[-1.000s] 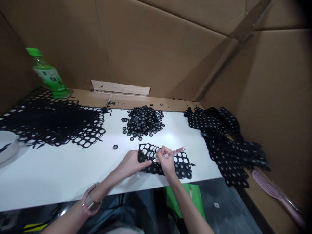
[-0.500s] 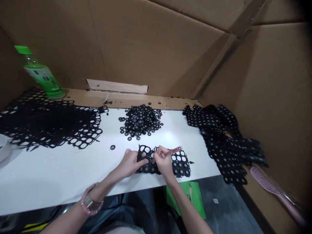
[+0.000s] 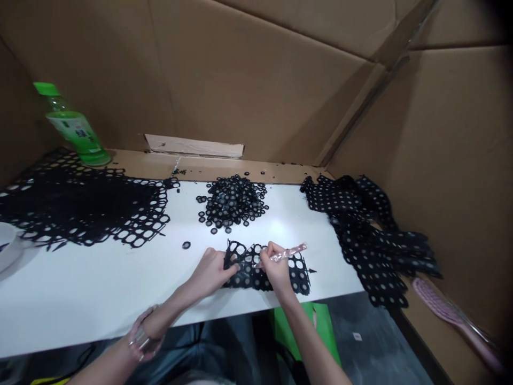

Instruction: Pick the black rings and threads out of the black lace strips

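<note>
A small black rubber sheet (image 3: 298, 270) punched with round holes lies at the near edge of the white table (image 3: 100, 278). My left hand (image 3: 210, 271) pinches its left edge, fingers closed on it. My right hand (image 3: 276, 267) rests on the sheet's middle and grips a pink translucent pen-like tool (image 3: 286, 253), whose tip points left into the sheet. A heap of black rubber rings (image 3: 232, 202) sits just beyond, and a single ring (image 3: 186, 245) lies to the left.
A big pile of emptied black webbing (image 3: 80, 203) covers the left of the table. Filled black sheets (image 3: 368, 235) drape off the right end. A green bottle (image 3: 74, 127) stands at back left, a white bowl (image 3: 8, 246) at far left, a pink brush (image 3: 449, 313) at right. Cardboard walls surround everything.
The sheet's left edge has lifted and creased slightly under my left hand. My right hand and the tool have stayed over the sheet's middle; the view shifted a little.
</note>
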Motion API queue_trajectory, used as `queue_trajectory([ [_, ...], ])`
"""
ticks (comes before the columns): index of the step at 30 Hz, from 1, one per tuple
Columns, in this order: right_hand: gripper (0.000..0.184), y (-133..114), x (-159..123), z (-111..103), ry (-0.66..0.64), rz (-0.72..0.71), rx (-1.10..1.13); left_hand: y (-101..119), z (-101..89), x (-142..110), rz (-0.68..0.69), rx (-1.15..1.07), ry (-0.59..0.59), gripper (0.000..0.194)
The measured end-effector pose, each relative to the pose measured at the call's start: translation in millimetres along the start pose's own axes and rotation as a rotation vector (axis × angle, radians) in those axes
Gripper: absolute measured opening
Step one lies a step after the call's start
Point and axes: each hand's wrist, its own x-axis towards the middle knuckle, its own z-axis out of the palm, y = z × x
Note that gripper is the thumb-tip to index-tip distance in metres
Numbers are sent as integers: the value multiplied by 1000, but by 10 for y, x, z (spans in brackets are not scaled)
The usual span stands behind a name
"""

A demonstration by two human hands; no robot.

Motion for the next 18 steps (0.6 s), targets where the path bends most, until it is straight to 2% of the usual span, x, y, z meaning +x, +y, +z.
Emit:
queue_trajectory([
  [3, 28, 3, -31, 11, -24, -57, -59, 31, 1, 5, 18, 152, 4, 32],
  [7, 27, -15, -55, 28, 8, -85, -74, 85, 25, 53, -2, 152, -7, 44],
  [11, 27, -12, -55, 28, -13, -79, -55, 87, 64, 88, 3, 54, -53, 35],
  [18, 27, -5, -44, 21, -54, -125, -145, 60, 128, 82, -21, -2, -2, 29],
])
